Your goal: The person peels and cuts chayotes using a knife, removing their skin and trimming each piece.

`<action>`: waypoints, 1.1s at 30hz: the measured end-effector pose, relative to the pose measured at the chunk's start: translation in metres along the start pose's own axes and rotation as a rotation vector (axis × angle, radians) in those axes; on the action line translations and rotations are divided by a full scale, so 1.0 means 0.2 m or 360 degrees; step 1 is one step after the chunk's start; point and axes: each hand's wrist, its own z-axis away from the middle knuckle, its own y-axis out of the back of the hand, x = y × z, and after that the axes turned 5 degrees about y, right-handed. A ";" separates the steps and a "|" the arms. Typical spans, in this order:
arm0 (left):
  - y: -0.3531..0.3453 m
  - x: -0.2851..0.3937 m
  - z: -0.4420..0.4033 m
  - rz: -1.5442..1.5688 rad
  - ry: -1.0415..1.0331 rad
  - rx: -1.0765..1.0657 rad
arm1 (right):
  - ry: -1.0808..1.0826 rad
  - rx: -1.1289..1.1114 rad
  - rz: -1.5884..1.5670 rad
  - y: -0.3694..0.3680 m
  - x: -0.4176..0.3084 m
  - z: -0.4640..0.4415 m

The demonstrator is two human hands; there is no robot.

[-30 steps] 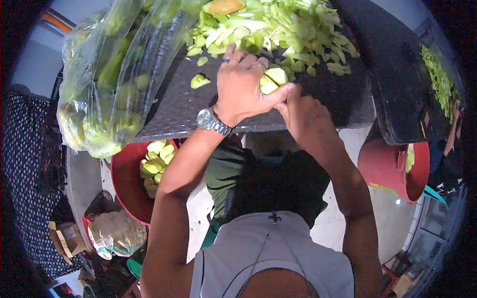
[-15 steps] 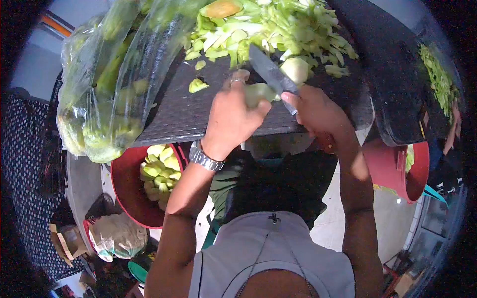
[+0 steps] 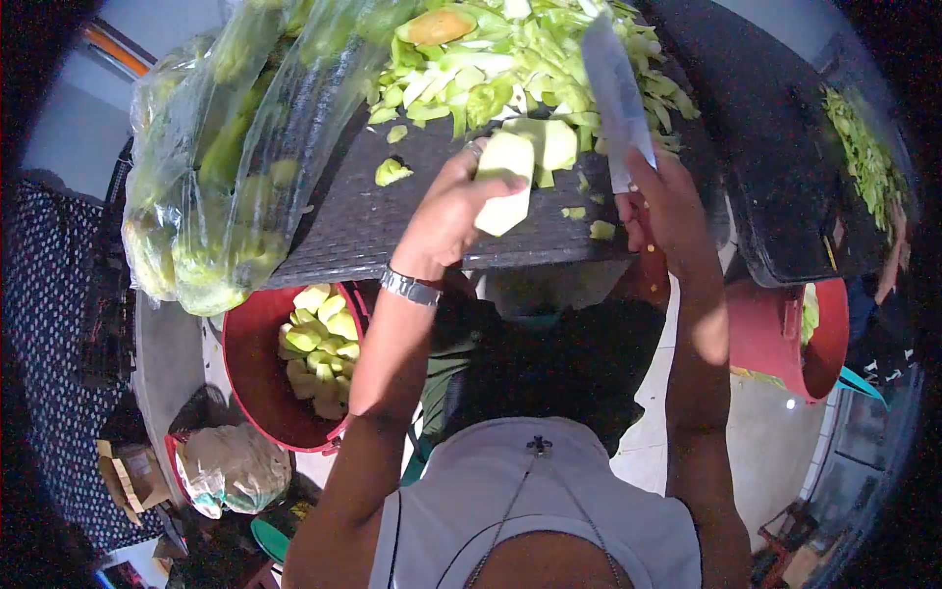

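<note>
My left hand (image 3: 453,208) is closed on a peeled pale-green vegetable piece (image 3: 505,187), its flat cut face turned up. A second peeled piece (image 3: 555,145) lies just beyond it, beside the peelings. My right hand (image 3: 669,201) grips a knife (image 3: 616,103) by its brown riveted handle. The broad blade points away from me, raised and apart from the piece in my left hand. A heap of green peelings (image 3: 471,83) covers the far part of the dark woven tabletop (image 3: 363,231), with an orange-brown piece (image 3: 437,26) on top. Small trimmings lie near the knife.
A clear plastic bag (image 3: 211,211) of green produce stands on the left of the table. Below it, a red bucket (image 3: 240,373) holds peeled pieces. Another red bucket (image 3: 775,339) is at the right, under a dark surface (image 3: 775,187) with more peelings (image 3: 863,147).
The knife has swung up and right, away from the vegetable. My left hand has turned the piece so its cut face shows, and a second peeled piece now lies beyond it.
</note>
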 end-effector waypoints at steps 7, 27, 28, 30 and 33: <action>-0.09 -0.05 -0.04 0.1272 -0.0149 -0.0399 | 0.0060 -0.0120 -0.0151 -0.18 -0.06 0.21; -0.20 -0.05 -0.01 0.0988 -0.0232 0.0517 | 0.0236 -0.0045 0.0676 -0.30 0.03 0.36; -0.20 -0.05 -0.01 0.0991 -0.0229 0.0510 | 0.0221 -0.0062 0.0701 -0.30 0.02 0.36; -0.21 -0.05 -0.01 0.0995 -0.0221 0.0493 | 0.0153 -0.0090 0.0669 -0.29 0.01 0.36; -0.22 -0.06 -0.03 0.1070 -0.0259 0.0419 | 0.0557 -0.0098 0.0937 -0.26 0.13 0.35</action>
